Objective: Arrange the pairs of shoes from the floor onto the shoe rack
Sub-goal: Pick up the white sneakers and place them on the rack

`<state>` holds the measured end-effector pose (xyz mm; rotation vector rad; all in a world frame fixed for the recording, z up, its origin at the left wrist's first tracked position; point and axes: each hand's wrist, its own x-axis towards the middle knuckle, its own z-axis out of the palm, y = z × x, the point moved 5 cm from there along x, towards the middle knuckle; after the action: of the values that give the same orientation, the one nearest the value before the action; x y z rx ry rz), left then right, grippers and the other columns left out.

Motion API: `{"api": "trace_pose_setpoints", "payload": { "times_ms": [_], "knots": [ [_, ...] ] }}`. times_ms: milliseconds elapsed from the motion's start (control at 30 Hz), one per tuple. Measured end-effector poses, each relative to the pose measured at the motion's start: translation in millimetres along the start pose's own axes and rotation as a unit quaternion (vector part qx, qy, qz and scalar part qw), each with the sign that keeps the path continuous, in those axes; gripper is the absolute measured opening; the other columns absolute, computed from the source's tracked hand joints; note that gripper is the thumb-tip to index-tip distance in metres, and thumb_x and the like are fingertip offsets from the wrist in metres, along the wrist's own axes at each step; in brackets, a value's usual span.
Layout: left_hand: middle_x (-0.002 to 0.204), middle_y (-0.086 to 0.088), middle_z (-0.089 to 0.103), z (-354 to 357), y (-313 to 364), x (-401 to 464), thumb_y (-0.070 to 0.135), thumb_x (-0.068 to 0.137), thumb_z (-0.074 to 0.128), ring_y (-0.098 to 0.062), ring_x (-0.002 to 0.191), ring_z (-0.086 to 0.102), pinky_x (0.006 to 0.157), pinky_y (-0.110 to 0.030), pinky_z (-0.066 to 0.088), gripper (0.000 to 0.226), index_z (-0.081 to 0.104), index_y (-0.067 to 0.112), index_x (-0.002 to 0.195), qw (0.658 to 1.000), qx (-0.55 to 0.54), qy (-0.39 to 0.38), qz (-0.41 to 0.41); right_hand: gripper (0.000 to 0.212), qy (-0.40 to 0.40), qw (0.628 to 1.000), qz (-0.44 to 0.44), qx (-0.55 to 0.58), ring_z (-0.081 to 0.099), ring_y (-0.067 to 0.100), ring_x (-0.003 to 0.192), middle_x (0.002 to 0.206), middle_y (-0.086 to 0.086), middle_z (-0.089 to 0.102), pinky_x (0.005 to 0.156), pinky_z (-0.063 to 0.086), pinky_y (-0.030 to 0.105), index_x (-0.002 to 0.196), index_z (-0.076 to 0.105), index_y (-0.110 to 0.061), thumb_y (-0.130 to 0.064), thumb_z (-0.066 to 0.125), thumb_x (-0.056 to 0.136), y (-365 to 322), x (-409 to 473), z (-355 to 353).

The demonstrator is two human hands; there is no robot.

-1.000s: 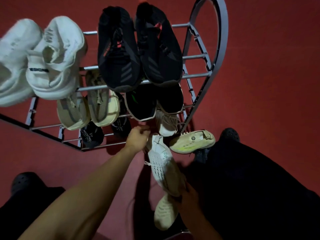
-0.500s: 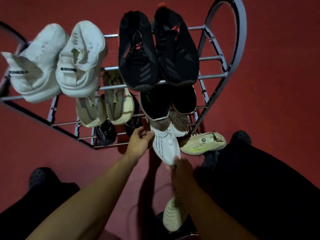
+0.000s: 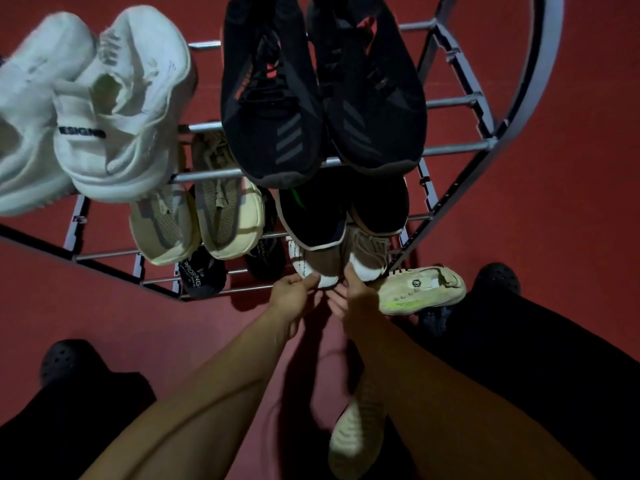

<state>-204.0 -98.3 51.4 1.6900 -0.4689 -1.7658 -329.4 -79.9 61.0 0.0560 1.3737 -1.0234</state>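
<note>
Two hands met at the heel of a white-and-tan shoe [image 3: 313,263] on the lowest tier of the shoe rack [image 3: 540,98]; left hand [image 3: 292,294] pinched the heel's left edge with thumb and fingers; right hand [image 3: 353,292] pressed an extended finger between that shoe and its mate [image 3: 369,256], other fingers curled, whether they held anything was unclear; pale green shoe [image 3: 420,289] lay on the red floor [image 3: 554,220] just right of the rack; another pale shoe [image 3: 356,431] on the floor under the right forearm; black pair [image 3: 322,95] and white pair [image 3: 86,109] on the top tier.
</note>
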Motion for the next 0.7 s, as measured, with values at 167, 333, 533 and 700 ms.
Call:
{"api": "trace_pose_setpoints", "payload": {
  "times_ms": [167, 333, 533, 700],
  "knots": [
    [0.109, -0.021, 0.072, 6.3, -1.5, 8.6, -0.002, 0.092, 0.065, -0.031, 0.094, 0.072, 0.072, -0.030, 0.063, 0.030, 0.056, -0.002, 0.121, 0.997, -0.036, 0.069, 0.023, 0.010, 0.070, 0.990, -0.099, 0.067, 0.069, 0.034, 0.093, 0.117, 0.033, 0.063, 0.100, 0.051, 0.046, 0.088, 0.053, 0.000, -0.005, 0.059, 0.094, -20.3, 25.9, -27.2],
    [0.108, -0.018, 0.072, 8.1, 15.8, 10.5, -0.003, 0.091, 0.066, -0.023, 0.085, 0.071, 0.060, -0.023, 0.059, 0.030, 0.053, 0.000, 0.118, 0.996, -0.015, 0.070, 0.055, 0.032, 0.053, 0.991, -0.091, 0.083, 0.068, 0.024, 0.081, 0.097, 0.022, 0.067, 0.087, 0.056, 0.031, 0.124, 0.050, 0.014, 0.012, 0.051, 0.092, -37.0, 35.6, -20.2],
    [0.084, -0.017, 0.073, -12.0, 23.0, 31.6, 0.035, 0.083, 0.074, -0.036, 0.073, 0.072, 0.075, -0.048, 0.062, 0.036, 0.065, 0.003, 0.096, 0.974, 0.214, 0.057, 0.052, 0.037, 0.039, 0.997, -0.034, -0.050, 0.067, 0.032, 0.101, 0.105, 0.021, 0.068, 0.066, 0.058, 0.026, 0.113, 0.058, 0.015, -0.014, 0.066, 0.092, -34.7, 46.0, -31.0],
    [0.089, -0.011, 0.075, -23.4, 12.0, 17.5, 0.048, 0.093, 0.054, -0.035, 0.089, 0.070, 0.084, -0.038, 0.057, 0.036, 0.064, 0.016, 0.079, 0.902, 0.420, 0.077, 0.063, 0.043, 0.056, 0.973, -0.091, -0.206, 0.046, 0.018, 0.043, 0.051, 0.013, 0.055, 0.046, 0.034, 0.025, 0.061, 0.057, -0.007, -0.036, 0.062, 0.092, -26.7, 28.5, -51.7]
  ]
}}
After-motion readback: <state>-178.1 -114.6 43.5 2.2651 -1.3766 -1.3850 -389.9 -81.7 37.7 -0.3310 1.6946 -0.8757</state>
